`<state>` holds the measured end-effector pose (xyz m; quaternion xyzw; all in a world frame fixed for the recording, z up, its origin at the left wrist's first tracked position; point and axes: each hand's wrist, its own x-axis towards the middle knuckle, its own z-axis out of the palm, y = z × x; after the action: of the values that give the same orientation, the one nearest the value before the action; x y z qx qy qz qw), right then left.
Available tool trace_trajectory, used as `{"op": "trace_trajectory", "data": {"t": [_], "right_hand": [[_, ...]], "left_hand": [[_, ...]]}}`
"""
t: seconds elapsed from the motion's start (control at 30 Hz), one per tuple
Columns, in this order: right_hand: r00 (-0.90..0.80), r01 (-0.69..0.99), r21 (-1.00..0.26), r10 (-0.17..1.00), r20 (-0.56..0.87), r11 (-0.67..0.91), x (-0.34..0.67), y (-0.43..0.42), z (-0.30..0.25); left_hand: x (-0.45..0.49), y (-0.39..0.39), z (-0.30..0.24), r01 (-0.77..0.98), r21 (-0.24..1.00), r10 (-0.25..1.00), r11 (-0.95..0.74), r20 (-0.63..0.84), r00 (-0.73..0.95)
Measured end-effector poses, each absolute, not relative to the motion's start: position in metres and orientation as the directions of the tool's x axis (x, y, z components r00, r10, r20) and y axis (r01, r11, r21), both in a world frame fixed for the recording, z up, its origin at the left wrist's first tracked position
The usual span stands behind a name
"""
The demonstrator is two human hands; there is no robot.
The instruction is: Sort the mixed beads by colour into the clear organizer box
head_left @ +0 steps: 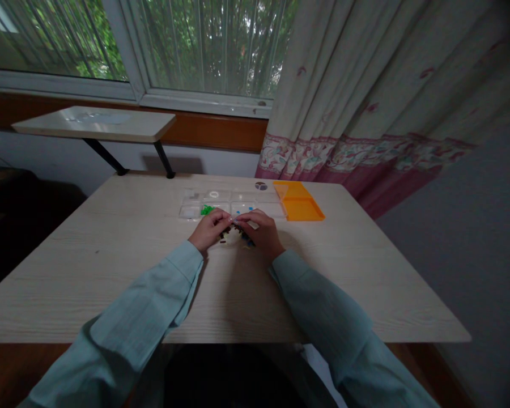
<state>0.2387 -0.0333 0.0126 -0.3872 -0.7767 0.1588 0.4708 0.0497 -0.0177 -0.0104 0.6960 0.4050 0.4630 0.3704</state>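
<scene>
1. Foreground: two pale blue-green sleeves (153,300) extend over the near edge of the counter (110,272), a light, wood-grained surface with a soft shadow between the forearms.
2. Centre: the left hand (210,228) and right hand (261,231) meet with fingers drawn in to a narrow pinch, tips close together; whether a piece is held between them cannot be told.
3. Beneath and between the hands: a cluster of small pieces (245,241), dark, blue and pale, lies on the counter, partly hidden by the fingers.
4. Just beyond: a clear compartmented tray (276,209) holds green pieces (206,209) near the left hand and a few blue ones.
5. At the tray's right end: an orange case (305,209) lies open.
6. Far edge: a round, dark, segmented fitting (260,186) is set in the counter; at left, black legs (164,158) carry a raised shelf (148,124).
7. Background: a brown ledge (216,133) runs below a white-framed window (212,45), with bars and foliage outside; a floral curtain (323,85) with a magenta hem hangs at right, beside a grey wall (471,226).
</scene>
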Motion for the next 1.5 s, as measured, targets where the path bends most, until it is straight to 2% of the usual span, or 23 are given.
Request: {"op": "trace_trajectory", "data": {"t": [0.17, 0.3, 0.5, 0.87, 1.2, 1.5], "right_hand": [[-0.173, 0.449, -0.623, 0.746, 0.643, 0.64, 0.242, -0.027, 0.008], [-0.024, 0.598, -0.575, 0.729, 0.684, 0.559, 0.262, -0.007, -0.003], [0.093, 0.78, -0.511, 0.74, 0.666, 0.361, 0.285, 0.015, -0.021], [-0.014, 0.871, -0.379, 0.788, 0.615, 0.312, 0.279, 0.015, -0.023], [-0.004, 0.846, -0.404, 0.763, 0.646, 0.347, 0.279, 0.015, -0.022], [-0.011, 0.828, -0.415, 0.752, 0.66, 0.377, 0.276, 0.014, -0.021]], "left_hand": [[0.05, -0.018, -0.008, 0.294, 0.849, 0.897, -0.439, 0.395, 0.198], [0.049, -0.018, -0.008, 0.43, 0.796, 0.9, -0.426, 0.422, 0.111], [0.049, -0.018, -0.011, 0.546, 0.698, 0.874, -0.463, 0.462, 0.151], [0.049, -0.021, -0.008, 0.616, 0.633, 0.863, -0.469, 0.477, 0.166], [0.048, -0.021, -0.01, 0.619, 0.627, 0.863, -0.473, 0.472, 0.182], [0.056, -0.033, -0.002, 0.727, 0.357, 0.781, -0.586, 0.489, 0.39]]}}
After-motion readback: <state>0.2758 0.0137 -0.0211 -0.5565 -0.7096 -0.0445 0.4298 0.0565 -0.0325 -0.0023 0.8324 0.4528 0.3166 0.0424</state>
